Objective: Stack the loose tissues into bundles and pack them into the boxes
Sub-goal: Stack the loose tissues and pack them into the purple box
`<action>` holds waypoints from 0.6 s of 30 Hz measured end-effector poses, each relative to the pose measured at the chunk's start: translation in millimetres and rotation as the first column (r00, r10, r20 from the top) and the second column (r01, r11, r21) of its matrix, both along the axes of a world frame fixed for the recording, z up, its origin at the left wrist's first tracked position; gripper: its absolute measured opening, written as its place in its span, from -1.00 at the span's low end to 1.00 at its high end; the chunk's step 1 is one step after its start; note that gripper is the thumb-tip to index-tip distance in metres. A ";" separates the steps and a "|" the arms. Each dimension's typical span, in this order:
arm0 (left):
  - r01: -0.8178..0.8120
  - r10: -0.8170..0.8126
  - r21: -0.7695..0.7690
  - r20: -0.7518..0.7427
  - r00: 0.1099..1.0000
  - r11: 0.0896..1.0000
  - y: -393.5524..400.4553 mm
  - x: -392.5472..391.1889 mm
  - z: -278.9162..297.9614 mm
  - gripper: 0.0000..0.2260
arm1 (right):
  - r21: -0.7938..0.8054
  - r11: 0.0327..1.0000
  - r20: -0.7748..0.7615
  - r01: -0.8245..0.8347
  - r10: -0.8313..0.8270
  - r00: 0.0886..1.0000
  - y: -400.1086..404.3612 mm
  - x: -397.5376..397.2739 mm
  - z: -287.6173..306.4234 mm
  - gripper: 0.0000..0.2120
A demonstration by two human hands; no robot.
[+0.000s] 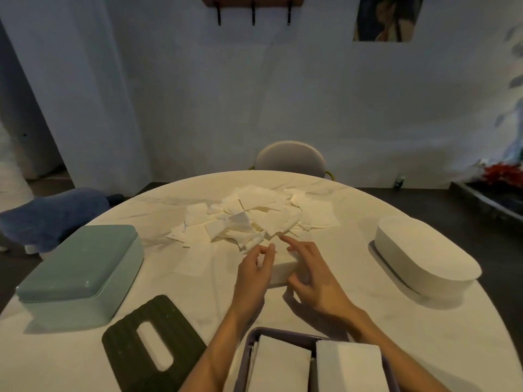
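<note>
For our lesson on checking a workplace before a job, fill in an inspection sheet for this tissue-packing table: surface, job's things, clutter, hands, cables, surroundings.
Surface: round pale table, dimly lit.
Job's things: loose tissues heaped at the middle; a squared bundle between the hands; purple box at the near edge holding two bundles; closed green box on the left; white oval box on the right.
Clutter: dark slotted lid lying flat beside the purple box.
Hands: left hand and right hand flank the bundle, fingers loosely spread; contact unclear.
Cables: nothing seen.
Surroundings: chair opposite, blue cushion to the left, wall shelf, plain wall.
</note>
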State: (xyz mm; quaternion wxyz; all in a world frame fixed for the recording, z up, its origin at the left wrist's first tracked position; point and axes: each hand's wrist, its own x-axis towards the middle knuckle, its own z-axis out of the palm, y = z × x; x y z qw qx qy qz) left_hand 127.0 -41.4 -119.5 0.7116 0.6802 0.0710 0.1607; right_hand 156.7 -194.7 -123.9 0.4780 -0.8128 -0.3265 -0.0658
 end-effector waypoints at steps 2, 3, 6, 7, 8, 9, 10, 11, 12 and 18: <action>-0.040 0.038 0.091 0.017 0.999 0.995 -0.8 1.5 -2.0 -0.85 | 0.005 1.000 -0.031 0.000 0.000 1.000 2.4 -0.2 -5.4 -0.38; -0.048 0.044 0.119 0.033 0.998 0.992 -1.1 1.8 -2.0 -0.83 | 0.008 1.000 -0.040 -0.001 0.001 0.999 3.0 1.0 -6.6 -0.39; -0.029 0.017 0.154 0.081 0.997 0.988 -2.5 0.8 3.7 -0.82 | -0.001 1.000 -0.015 0.002 -0.002 1.000 -1.3 11.8 -4.4 -0.44; -0.007 -0.010 0.182 0.089 0.996 0.983 -1.1 1.0 4.4 -0.84 | -0.002 1.000 -0.010 0.001 -0.001 1.000 -3.9 15.2 -3.4 -0.46; 0.019 -0.041 0.221 0.093 0.995 0.975 2.6 2.1 4.3 -0.87 | 0.003 1.000 -0.016 0.003 -0.003 1.000 -7.3 17.5 -1.8 -0.49; 0.047 -0.074 0.272 0.090 0.993 0.961 8.6 3.7 3.2 -0.88 | 0.018 1.000 -0.044 0.002 -0.002 0.999 -11.0 19.0 -0.5 -0.52; 0.076 -0.107 0.324 0.081 0.991 0.943 14.2 3.9 1.4 -0.84 | 0.039 0.999 -0.078 -0.005 0.008 0.997 -15.0 19.8 0.1 -0.55; 0.098 -0.131 0.372 0.065 0.989 0.923 19.1 3.0 0.0 -0.78 | 0.057 0.998 -0.099 -0.015 0.021 0.995 -18.3 20.4 0.4 -0.58; 0.110 -0.145 0.401 0.058 0.988 0.909 22.9 1.7 -0.3 -0.75 | 0.063 0.998 -0.109 -0.017 0.024 0.994 -21.2 20.5 1.5 -0.61; 0.108 -0.155 0.437 0.075 0.985 0.893 35.8 1.2 -0.2 -0.70 | 0.102 0.995 -0.173 -0.013 0.030 0.984 -29.6 20.2 5.0 -0.60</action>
